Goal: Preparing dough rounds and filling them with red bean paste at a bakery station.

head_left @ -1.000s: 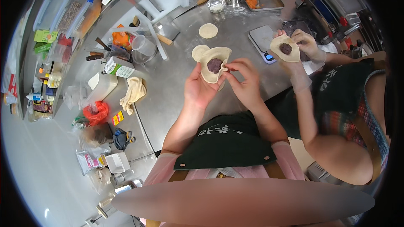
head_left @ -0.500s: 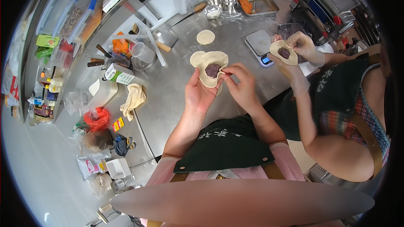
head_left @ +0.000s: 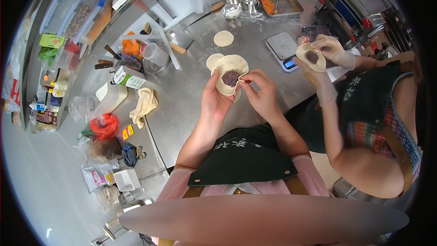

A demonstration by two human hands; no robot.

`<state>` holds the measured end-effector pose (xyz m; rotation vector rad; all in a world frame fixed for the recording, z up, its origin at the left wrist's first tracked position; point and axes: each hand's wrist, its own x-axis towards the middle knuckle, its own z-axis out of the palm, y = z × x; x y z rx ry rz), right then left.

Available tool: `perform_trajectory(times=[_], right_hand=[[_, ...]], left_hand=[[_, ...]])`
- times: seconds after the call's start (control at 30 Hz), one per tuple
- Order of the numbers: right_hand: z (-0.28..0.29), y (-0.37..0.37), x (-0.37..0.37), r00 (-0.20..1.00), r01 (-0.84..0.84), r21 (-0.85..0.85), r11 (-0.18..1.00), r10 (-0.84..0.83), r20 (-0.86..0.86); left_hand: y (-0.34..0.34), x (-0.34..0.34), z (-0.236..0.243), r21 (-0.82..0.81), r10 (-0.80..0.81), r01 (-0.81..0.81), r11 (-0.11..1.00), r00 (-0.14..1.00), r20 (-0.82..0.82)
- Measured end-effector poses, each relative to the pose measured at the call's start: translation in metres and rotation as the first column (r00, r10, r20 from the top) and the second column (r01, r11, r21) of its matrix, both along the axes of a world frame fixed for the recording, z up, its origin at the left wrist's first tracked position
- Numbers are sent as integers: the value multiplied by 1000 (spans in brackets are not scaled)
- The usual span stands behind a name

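A round dough wrapper (head_left: 236,64) with a lump of dark purple filling (head_left: 230,79) in its middle is held up over the steel table. My left hand (head_left: 215,94) cups it from the left and below, the thumb on its near-left rim. With thumb and forefinger, my right hand (head_left: 260,92) pinches the wrapper's right edge beside the filling. Behind it on the table lies another flat dough round (head_left: 214,59), partly covered, and farther back a separate dough round (head_left: 223,38). A bit of dough (head_left: 237,96) shows below the wrapper, mostly hidden by my fingers.
To the right, a co-worker's gloved hands (head_left: 324,54) hold another filled wrapper (head_left: 312,58). Near them are a digital scale (head_left: 281,46) and a dark container (head_left: 316,32). A metal tray (head_left: 287,5) stands at the back. At left lie a cloth (head_left: 144,105) and a plastic measuring cup (head_left: 154,54).
My right hand still pinches the wrapper's edge, its fingers shifted slightly. The wrapper's far rim stands a little more spread. The co-worker's wrapper has tilted and moved slightly right.
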<state>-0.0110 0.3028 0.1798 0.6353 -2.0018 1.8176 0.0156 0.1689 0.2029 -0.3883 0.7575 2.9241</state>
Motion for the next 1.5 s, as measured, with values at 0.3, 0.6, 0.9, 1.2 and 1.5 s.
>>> perform_trajectory(times=[0.3,0.6,0.9,1.2,1.5], right_hand=[[-1,0,4,999,35,65,997,-32,-40],[-2,1,3,999,29,88,996,-27,-20],[8,5,7,987,132,329,935,-94,-130],[18,6,9,990,125,404,906,-90,-105],[23,13,5,989,94,453,887,-32,-143]], left_hand=[[-3,0,-16,-69,25,-23,997,999,34],[0,-1,-10,-78,24,-20,997,998,51],[-1,3,-11,-80,43,-40,996,999,31],[2,5,-10,-101,48,-50,994,999,-23],[8,6,-6,-152,59,-64,986,997,-40]])
